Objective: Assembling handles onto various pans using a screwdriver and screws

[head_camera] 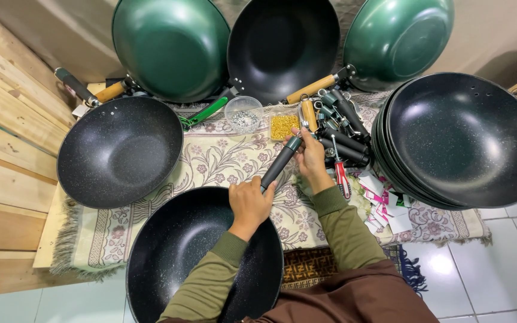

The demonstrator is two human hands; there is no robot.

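Left hand [250,202] steadies black wok [181,257]; right hand [311,154] grips handle [280,161].

Big black speckled wok [186,251] lying open side up on the patterned mat, close to the person, long dark handle [280,161] sticking out from its rim, slanting up and away

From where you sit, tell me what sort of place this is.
Probably a small floor workshop where cookware gets its handles fitted. A stack of black speckled woks sits beside a pile of loose dark handles, with small clear tubs of screws, and both hands hold a black handle against a wok.
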